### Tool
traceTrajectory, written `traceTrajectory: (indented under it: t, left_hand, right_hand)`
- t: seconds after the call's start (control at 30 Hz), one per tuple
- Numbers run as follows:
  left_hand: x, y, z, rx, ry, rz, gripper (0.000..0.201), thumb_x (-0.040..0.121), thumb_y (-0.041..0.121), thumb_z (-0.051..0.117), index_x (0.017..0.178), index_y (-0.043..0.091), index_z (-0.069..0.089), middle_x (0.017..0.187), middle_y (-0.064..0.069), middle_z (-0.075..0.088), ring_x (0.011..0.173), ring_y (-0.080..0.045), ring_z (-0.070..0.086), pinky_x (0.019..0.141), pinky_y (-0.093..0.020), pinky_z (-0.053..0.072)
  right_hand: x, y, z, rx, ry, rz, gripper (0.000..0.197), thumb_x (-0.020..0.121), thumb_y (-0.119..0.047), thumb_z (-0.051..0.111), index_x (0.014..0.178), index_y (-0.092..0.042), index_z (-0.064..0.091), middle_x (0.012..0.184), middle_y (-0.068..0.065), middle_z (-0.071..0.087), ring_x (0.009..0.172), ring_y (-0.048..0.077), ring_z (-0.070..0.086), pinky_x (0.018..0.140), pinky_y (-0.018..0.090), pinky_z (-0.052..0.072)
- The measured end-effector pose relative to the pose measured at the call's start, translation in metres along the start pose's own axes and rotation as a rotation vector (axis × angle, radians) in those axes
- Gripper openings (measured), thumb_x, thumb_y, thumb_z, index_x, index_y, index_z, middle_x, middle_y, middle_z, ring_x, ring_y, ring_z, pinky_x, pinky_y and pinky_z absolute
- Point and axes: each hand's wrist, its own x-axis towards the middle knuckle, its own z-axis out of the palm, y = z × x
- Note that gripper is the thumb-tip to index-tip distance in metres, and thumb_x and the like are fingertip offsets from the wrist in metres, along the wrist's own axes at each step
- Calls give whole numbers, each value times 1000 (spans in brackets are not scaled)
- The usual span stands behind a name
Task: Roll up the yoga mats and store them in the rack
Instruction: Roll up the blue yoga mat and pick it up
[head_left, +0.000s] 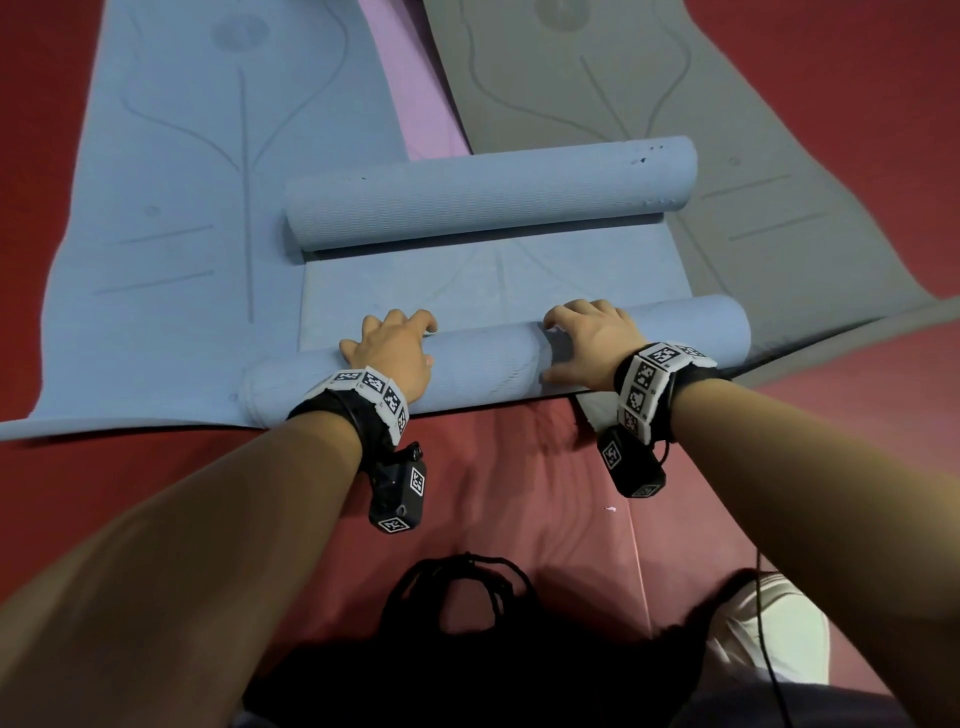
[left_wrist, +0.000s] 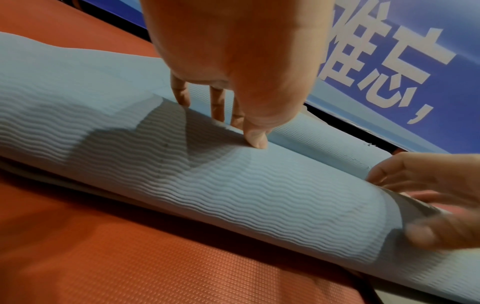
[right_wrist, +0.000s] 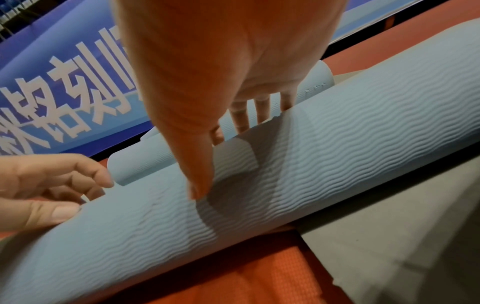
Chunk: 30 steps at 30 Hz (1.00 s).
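Observation:
A light blue yoga mat lies partly rolled on the red floor. Its near roll (head_left: 493, 361) (left_wrist: 259, 185) (right_wrist: 337, 144) runs left to right in front of me, with a flat stretch (head_left: 493, 280) beyond it. A second blue roll (head_left: 488, 195) (right_wrist: 145, 164) lies at the far side of that stretch. My left hand (head_left: 387, 345) (left_wrist: 233, 51) and my right hand (head_left: 587, 343) (right_wrist: 221, 51) both grip the near roll. Their fingers curl over its top and their thumbs press its near side. No rack is in view.
A flat blue mat (head_left: 182, 182) lies at the left, a pink mat (head_left: 415, 78) behind, and a grey mat (head_left: 727, 156) at the right, partly under the blue one. A blue banner (left_wrist: 415, 72) stands beyond. A black strap (head_left: 462, 597) and a white shoe (head_left: 769, 634) are near me.

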Motion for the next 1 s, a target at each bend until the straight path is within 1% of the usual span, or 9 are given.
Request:
traceTrajectory:
  t: [0.1, 0.23, 0.3, 0.37, 0.5, 0.6, 0.7, 0.8, 1.0]
  left_hand:
    - [4, 0, -1, 1, -2, 7, 23, 99, 22, 55, 119, 33, 57, 128, 0, 50, 121, -26, 39, 90, -43, 29]
    - [11, 0, -1, -21, 5, 25, 26, 100, 17, 52, 121, 28, 62, 127, -2, 46, 119, -26, 39, 90, -42, 32]
    - [13, 1, -1, -22, -5, 44, 31, 101, 16, 47, 126, 26, 62, 128, -2, 47, 119, -28, 38, 92, -42, 35]
    - [14, 2, -2, -25, -32, 46, 36, 98, 25, 46, 133, 25, 58, 132, -1, 47, 122, -28, 37, 97, -43, 37]
    - [15, -1, -7, -7, -102, 79, 66, 79, 48, 70, 139, 33, 48, 133, 2, 45, 123, -28, 39, 103, -46, 39]
    - [18, -1, -9, 46, -128, 105, 89, 61, 49, 87, 136, 33, 42, 132, 3, 45, 122, -28, 42, 104, -51, 39]
    - [22, 0, -7, 72, -113, 87, 86, 64, 43, 89, 136, 33, 42, 135, 1, 45, 125, -27, 42, 105, -52, 36]
    - [28, 1, -8, 64, -117, 58, 83, 68, 40, 87, 139, 35, 43, 137, 1, 45, 128, -26, 40, 105, -53, 33]
    - [39, 2, -12, 132, -105, 34, 69, 81, 44, 77, 142, 41, 45, 135, 1, 38, 128, -26, 31, 100, -54, 33]
  right_hand:
    - [2, 1, 2, -29, -39, -18, 83, 60, -53, 83, 130, -31, 46, 135, -2, 48, 129, 28, 39, 110, 45, 30]
    - [6, 0, 9, -28, 14, 8, 80, 65, -47, 82, 135, -31, 47, 145, 0, 40, 135, 27, 34, 116, 45, 21]
    - [7, 0, 9, -44, 58, 13, 79, 68, -48, 81, 138, -30, 49, 147, 3, 36, 133, 29, 35, 115, 42, 24]
    - [8, 0, 8, -78, 101, 19, 78, 70, -49, 78, 140, -32, 50, 139, 5, 38, 127, 29, 38, 110, 41, 29]
    - [15, -3, 4, -77, 91, 19, 73, 74, -47, 75, 140, -30, 48, 130, 3, 45, 122, 29, 41, 106, 41, 32]
    - [20, -4, 4, 10, 114, 52, 61, 76, -38, 74, 130, -25, 48, 127, 4, 51, 121, 30, 46, 107, 40, 31]
    - [24, -5, 6, 32, 111, 55, 49, 78, -34, 71, 121, -25, 49, 124, 5, 53, 119, 30, 49, 110, 43, 28]
    - [33, -5, 1, 49, 72, 76, 46, 81, -35, 70, 122, -25, 51, 125, 7, 54, 118, 31, 50, 112, 44, 28]
    - [47, -6, 0, 54, 164, 102, 42, 84, -34, 70, 124, -25, 62, 126, 8, 49, 117, 33, 45, 102, 42, 37]
